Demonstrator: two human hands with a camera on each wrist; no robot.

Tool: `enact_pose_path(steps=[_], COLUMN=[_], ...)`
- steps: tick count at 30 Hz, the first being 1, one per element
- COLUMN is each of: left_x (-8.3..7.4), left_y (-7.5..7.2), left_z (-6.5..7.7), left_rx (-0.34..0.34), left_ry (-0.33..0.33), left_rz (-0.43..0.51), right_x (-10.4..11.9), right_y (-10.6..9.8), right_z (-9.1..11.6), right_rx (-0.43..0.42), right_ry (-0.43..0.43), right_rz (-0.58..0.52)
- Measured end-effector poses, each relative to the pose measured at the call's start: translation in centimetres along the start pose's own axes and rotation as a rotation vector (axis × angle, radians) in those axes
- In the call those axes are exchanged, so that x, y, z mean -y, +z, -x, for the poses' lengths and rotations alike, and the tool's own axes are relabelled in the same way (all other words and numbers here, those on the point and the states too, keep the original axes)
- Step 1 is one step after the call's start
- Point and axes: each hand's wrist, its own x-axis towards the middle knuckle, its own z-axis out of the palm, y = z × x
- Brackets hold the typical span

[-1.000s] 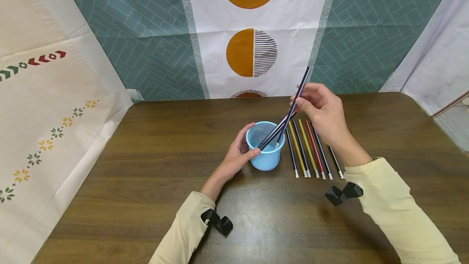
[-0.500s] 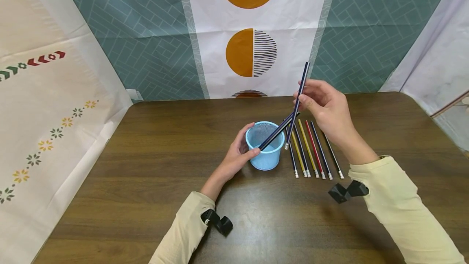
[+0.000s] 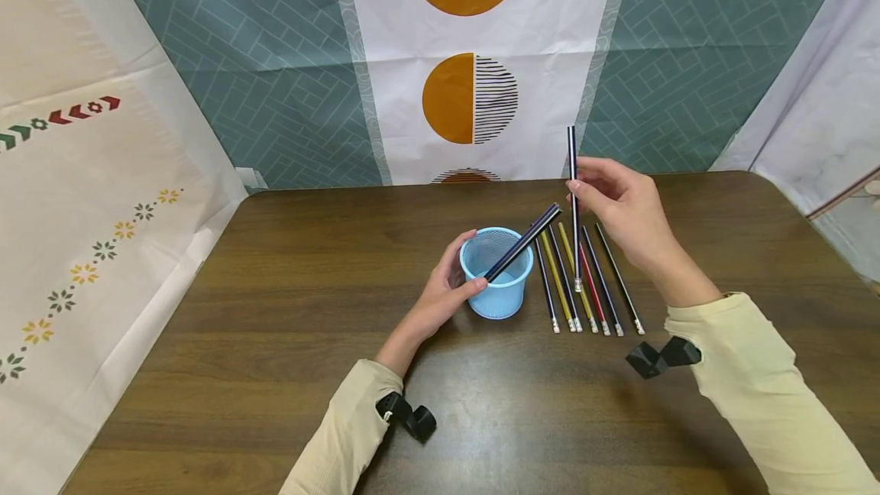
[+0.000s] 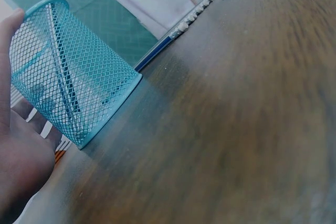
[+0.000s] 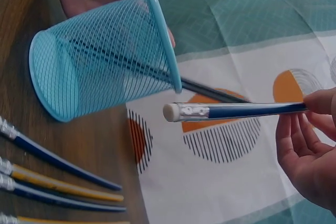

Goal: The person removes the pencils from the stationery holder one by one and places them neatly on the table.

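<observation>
In the head view my left hand [image 3: 442, 295] grips a light blue mesh pencil cup [image 3: 499, 302], thumb at its near rim and fingers round the left side. A few dark striped pencils [image 3: 524, 244] lean out of the cup toward the right. My right hand [image 3: 622, 212] pinches a dark blue and white striped pencil [image 5: 236, 110] between thumb and fingers. That pencil is nearly upright, its white eraser downward, to the right of the cup and apart from it. Part of the left hand is hidden behind the cup.
Right of the cup, several pencils lie side by side on the brown wooden table [image 3: 227, 342], erasers toward me. Among them are a red pencil [image 3: 595, 298] and a black pencil [image 3: 620, 281]. Patterned cloth [image 3: 302, 59] hangs beyond the table's far edge.
My right hand has drawn its pencil out of the cup and to the right, over the row, turning it more upright. The left hand and cup have stayed in place.
</observation>
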Motion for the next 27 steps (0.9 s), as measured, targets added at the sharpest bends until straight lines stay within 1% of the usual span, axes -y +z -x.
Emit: enact_pose_path(steps=[10,18,23,27], left_x=[0.0,0.0,-0.1,-0.2], left_y=[0.0,0.0,0.0,0.1], left_z=[0.0,0.0,0.0,0.0], left_rx=[0.003,-0.005,-0.002,-0.005], left_ry=[-0.004,-0.014,-0.015,-0.013], left_rz=[-0.004,-0.005,-0.003,-0.003], right_x=[-2.0,-3.6,-4.7,-5.5], right_y=[-1.1,-1.8,-2.1,-2.2], right_z=[-0.1,-0.2,-0.3,-0.3], right_rx=[0.029,0.054,0.083,0.099], right_ry=[0.11,0.159,0.196,0.203], right_rz=[0.099,0.182,0.212,0.219])
